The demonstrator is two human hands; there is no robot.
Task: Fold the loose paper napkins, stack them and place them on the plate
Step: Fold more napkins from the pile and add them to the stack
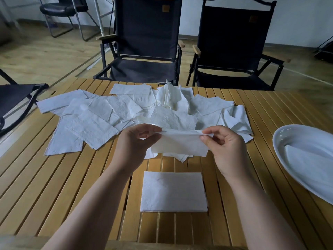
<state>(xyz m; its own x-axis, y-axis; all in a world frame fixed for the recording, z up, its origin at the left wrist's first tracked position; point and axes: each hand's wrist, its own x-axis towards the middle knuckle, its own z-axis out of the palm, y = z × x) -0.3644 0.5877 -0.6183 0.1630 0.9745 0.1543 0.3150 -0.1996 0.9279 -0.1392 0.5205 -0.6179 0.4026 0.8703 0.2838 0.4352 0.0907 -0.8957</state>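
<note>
Above the table's middle I hold one white paper napkin point(180, 143), folded over along its top edge. My left hand point(133, 143) pinches its left top corner, and my right hand point(227, 147) pinches its right top corner. Just below, near me, a neat stack of folded napkins point(173, 191) lies flat on the slats. Behind my hands spreads a wide heap of loose white napkins point(126, 109), some flat and some crumpled. At the right edge sits a white oval plate point(281, 139) with folded napkins point(310, 159) lying in it.
The wooden slatted table point(63, 186) fills the lower view. Two black folding chairs point(146, 42) stand at its far side, another black chair point(16, 98) at the left. A black office chair point(63, 9) stands on the wood floor at the back left.
</note>
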